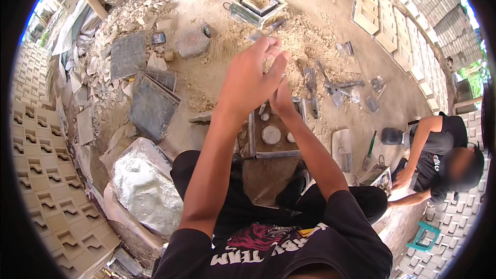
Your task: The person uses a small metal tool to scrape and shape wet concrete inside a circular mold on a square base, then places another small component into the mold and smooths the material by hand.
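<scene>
Grey frame [276, 154] stands on the floor [201, 85], below the raised hands. Pale round pieces [265, 117] lie within it; the largest disc [270, 135] sits toward the near edge. Left hand [253, 72] and right hand [282, 97] are close together over the frame's far edge, the left partly covering the right in view. Left fingers are bent; whether either hand is clamped on anything cannot be told. Trowel [336, 97] lies beyond the frame's far right corner. Open sack [114, 207] with white powder [144, 188] stands left of the near left corner.
</scene>
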